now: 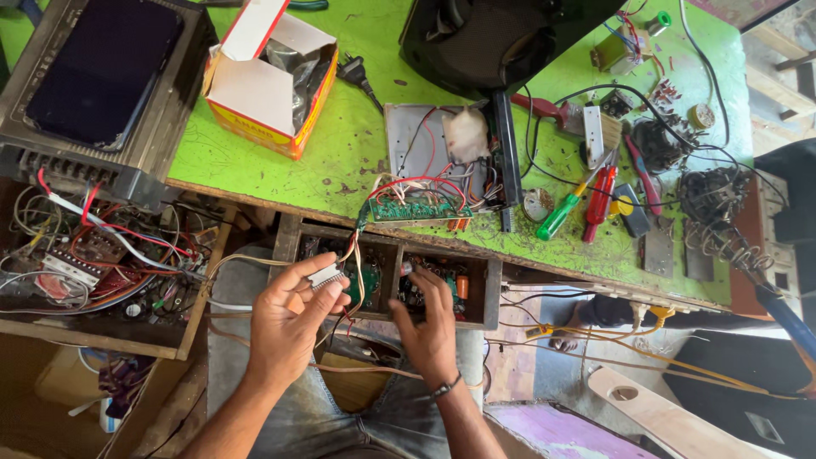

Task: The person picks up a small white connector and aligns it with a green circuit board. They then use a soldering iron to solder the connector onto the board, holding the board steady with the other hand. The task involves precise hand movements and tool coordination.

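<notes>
Grey finned chip being pinched in left hand, long axis running left-right, over wooden drawer below green worktop; right hand, fingers curling loosely, digging in drawer just right.

Your right hand covers part of the open drawer, so you cannot tell whether its fingertips grip any of the small parts there. Your left hand hides most of the grey finned part. The top edge cuts off the black speaker and the amplifier.
</notes>
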`<action>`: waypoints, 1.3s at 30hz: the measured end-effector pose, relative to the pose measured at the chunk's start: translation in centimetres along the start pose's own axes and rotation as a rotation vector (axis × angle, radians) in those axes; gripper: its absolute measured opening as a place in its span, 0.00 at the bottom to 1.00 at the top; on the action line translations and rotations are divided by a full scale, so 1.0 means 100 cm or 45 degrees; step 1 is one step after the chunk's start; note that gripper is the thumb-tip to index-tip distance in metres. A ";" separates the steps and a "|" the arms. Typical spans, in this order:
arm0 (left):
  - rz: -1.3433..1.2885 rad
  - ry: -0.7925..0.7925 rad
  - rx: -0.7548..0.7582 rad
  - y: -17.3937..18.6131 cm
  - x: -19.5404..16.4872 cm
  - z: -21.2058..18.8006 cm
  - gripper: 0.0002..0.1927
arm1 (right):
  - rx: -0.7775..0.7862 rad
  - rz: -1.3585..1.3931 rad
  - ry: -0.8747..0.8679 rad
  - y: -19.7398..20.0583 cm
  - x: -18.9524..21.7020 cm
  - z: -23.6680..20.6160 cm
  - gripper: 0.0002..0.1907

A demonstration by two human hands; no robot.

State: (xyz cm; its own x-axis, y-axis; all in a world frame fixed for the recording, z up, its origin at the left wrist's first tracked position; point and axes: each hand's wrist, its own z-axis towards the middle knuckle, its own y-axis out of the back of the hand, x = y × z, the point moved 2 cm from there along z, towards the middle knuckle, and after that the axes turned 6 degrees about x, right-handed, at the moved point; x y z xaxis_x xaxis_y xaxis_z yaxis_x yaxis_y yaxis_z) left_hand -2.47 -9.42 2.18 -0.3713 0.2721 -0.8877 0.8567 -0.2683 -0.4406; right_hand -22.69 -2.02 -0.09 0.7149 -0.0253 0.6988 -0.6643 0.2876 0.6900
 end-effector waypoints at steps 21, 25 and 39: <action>0.533 0.299 0.666 -0.073 0.011 -0.029 0.19 | -0.063 0.367 0.080 0.054 0.005 -0.065 0.10; 0.848 -0.135 0.612 -0.075 -0.003 -0.025 0.12 | 0.026 0.775 -0.122 0.054 -0.003 -0.071 0.06; 0.820 0.103 0.593 -0.074 -0.012 -0.020 0.10 | 0.151 1.403 -0.528 0.043 -0.023 -0.075 0.09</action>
State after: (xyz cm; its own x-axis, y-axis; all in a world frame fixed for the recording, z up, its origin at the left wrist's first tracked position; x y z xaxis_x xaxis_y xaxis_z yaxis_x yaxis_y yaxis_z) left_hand -7.62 -5.97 6.77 0.1882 -0.0065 -0.9821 0.6496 -0.7491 0.1295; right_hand -25.57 6.45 -0.11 -0.3673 -0.1340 0.9204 -0.9096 0.2584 -0.3254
